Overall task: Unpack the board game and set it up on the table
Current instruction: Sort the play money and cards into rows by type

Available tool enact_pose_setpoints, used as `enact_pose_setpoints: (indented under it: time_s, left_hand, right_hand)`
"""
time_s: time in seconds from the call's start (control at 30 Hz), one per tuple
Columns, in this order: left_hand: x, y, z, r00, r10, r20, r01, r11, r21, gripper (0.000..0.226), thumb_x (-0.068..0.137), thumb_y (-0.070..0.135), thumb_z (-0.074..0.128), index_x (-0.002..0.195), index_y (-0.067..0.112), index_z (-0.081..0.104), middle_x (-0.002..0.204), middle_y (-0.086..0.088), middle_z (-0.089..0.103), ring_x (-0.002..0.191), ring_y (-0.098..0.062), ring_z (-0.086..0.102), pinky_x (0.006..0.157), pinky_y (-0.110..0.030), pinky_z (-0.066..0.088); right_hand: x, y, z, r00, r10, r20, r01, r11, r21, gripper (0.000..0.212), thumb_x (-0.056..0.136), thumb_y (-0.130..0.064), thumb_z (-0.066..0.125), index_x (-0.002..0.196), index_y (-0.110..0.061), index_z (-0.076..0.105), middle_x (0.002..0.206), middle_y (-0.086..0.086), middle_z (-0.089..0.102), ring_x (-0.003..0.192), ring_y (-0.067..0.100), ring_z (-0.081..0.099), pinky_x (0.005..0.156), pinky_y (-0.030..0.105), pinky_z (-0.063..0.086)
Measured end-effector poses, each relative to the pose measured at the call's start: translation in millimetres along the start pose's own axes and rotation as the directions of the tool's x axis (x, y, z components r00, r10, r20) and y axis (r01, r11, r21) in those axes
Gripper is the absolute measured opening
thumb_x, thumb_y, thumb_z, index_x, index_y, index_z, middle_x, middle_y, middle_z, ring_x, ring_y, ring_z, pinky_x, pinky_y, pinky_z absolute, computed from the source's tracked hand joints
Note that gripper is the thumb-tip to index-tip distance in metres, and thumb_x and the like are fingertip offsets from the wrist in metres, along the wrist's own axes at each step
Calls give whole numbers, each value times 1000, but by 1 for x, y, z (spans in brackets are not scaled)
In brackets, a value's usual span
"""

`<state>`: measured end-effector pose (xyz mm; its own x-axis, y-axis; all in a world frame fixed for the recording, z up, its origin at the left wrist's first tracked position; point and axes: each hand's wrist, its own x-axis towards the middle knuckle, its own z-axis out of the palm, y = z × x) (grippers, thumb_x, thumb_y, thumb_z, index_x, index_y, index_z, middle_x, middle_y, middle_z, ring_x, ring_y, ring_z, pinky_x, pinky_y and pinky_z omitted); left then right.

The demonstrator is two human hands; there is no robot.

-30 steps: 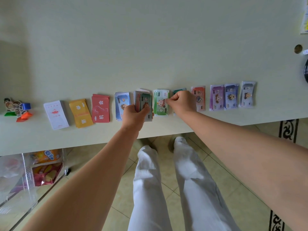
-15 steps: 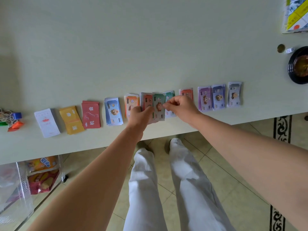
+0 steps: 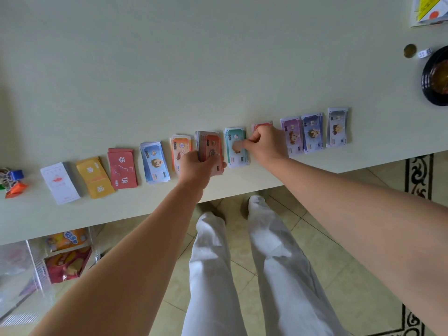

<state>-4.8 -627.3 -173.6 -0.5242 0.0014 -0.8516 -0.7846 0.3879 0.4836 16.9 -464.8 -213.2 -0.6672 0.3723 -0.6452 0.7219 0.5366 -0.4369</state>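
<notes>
Pale green table (image 3: 218,57), viewed from above, carries a row of card decks and play-money piles along its near edge.

**Change.** Half a second ago the right hand (image 3: 265,144) was drawing a teal note off the wad of play money (image 3: 209,147) held in the left hand (image 3: 196,167). That note now lies on the teal 500 pile (image 3: 236,146), at 3 o'clock of the wad. The right hand's fingers are curled, with thumb and forefinger tips together on the pile's top note. The left hand's fingers wrap the wad's near end, and a red 200 note is now on top.

**Meaning.** One more note is sorted. Judging by the wad's thickness, many remain, so sorting is partly done.

**Sorted so far.** At 9 o'clock of the wad are the orange 2000 pile (image 3: 180,147), blue 5000 pile (image 3: 155,162), red card deck (image 3: 122,172), yellow deck (image 3: 94,177) and white deck (image 3: 59,183).

**Obscured.**
- The red pile (image 3: 261,124) at 12 o'clock of the right hand is mostly covered.
- The pawns (image 3: 12,180) at 9 o'clock and the game board (image 3: 430,10) at 2 o'clock are cut off by the frame.
- Denominations on the purple piles (image 3: 292,137) are unreadable.
</notes>
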Motion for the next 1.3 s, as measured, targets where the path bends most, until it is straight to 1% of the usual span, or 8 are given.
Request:
enact_pose_setpoints:
  time_s: [0.17, 0.27, 0.47, 0.67, 0.87, 1.0, 1.13, 1.3]
  left_hand:
    - [-1, 9, 18, 998, 45, 52, -45, 999, 10, 11, 85, 10, 70, 83, 19, 64, 79, -1, 66, 74, -15, 64, 62, -20, 52]
    - [-4, 18, 33, 993, 58, 106, -60, 998, 9, 11, 86, 10, 68, 85, 19, 63, 80, 0, 66, 74, -12, 64, 64, -19, 54]
    - [-2, 23, 52, 995, 8, 99, -10, 1000, 24, 16, 96, 12, 51, 83, 20, 56, 87, -2, 65, 88, -22, 65, 74, -30, 56]
    - [3, 20, 61, 998, 67, 21, -68, 995, 79, 6, 93, 11, 58, 96, 16, 58, 76, 9, 63, 68, 1, 61, 51, -7, 46]
    - [6, 18, 71, 997, 80, -22, -76, 987, 138, 9, 87, 9, 65, 93, 15, 63, 79, 2, 65, 75, -14, 64, 47, -8, 45]
    - [2, 24, 82, 998, 58, -12, -57, 993, 106, 16, 85, 8, 68, 100, 13, 63, 80, 3, 64, 72, -9, 63, 46, -6, 44]
    - [-5, 31, 98, 998, 58, 20, -59, 994, 86, 15, 83, 9, 71, 92, 17, 62, 82, 2, 66, 77, -13, 65, 53, -11, 47]
    - [-9, 37, 119, 994, 17, 112, -23, 998, 57, 14, 82, 11, 73, 88, 18, 63, 89, -8, 70, 88, -26, 69, 80, -35, 57]
  right_hand:
    - [-11, 0, -10, 959, -100, 264, 3, 939, 345, 25, 86, -27, 70, 89, -3, 67, 83, 5, 68, 74, 10, 63, 62, 16, 49]
    - [-10, 10, -23, 960, -102, 260, 12, 946, 325, 21, 86, -26, 70, 87, -5, 68, 72, -3, 62, 67, 8, 57, 65, 20, 45]
    - [7, 39, -47, 988, -11, 154, -27, 971, 239, 21, 86, -24, 69, 91, -4, 70, 86, 4, 69, 73, 11, 61, 66, 22, 48]
    - [19, 52, -48, 1000, -9, 29, 7, 999, 36, 23, 83, -29, 73, 84, -6, 74, 74, 0, 66, 63, 11, 56, 52, 19, 36]
    - [20, 51, -38, 994, -72, -79, 64, 993, -101, 28, 85, -28, 70, 69, -5, 68, 71, 6, 69, 59, 14, 59, 55, 27, 48]
    - [11, 47, -46, 991, -132, -10, 132, 980, 150, 40, 91, -33, 63, 70, 1, 65, 65, 9, 65, 50, 0, 51, 48, 16, 38]
    - [-2, 56, -67, 980, -127, 152, 47, 894, 446, 22, 92, -19, 57, 80, -4, 66, 70, 3, 63, 54, 1, 51, 57, 17, 44]
    - [-4, 75, -92, 971, -106, 212, 11, 913, 408, 18, 87, -26, 68, 86, -8, 66, 73, 0, 61, 65, 6, 54, 64, 15, 47]
